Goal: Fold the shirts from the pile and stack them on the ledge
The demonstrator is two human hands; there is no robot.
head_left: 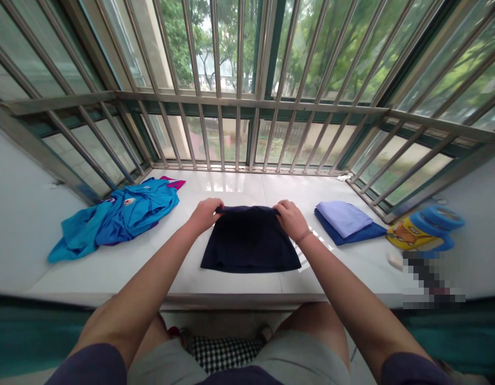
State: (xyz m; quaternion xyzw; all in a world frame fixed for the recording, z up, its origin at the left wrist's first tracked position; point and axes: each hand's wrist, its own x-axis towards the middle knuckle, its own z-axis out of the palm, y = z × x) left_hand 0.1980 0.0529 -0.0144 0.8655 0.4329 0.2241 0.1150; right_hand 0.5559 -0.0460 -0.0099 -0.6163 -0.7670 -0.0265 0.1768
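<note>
A dark navy garment, perhaps a skirt or shorts, lies spread on the white window ledge, its narrower edge away from me and its wider edge near me. At the far left corner, my left hand pinches the fabric. My right hand, with a thin band at the wrist, grips the far right corner. The far edge between both hands looks slightly lifted and rumpled. Fingertips are partly hidden behind the cloth.
Crumpled blue clothing lies on the left. Folded light purple cloth rests on folded dark blue cloth at right. Beyond these stands a yellow and blue bottle. Metal window bars enclose the far side and both ends.
</note>
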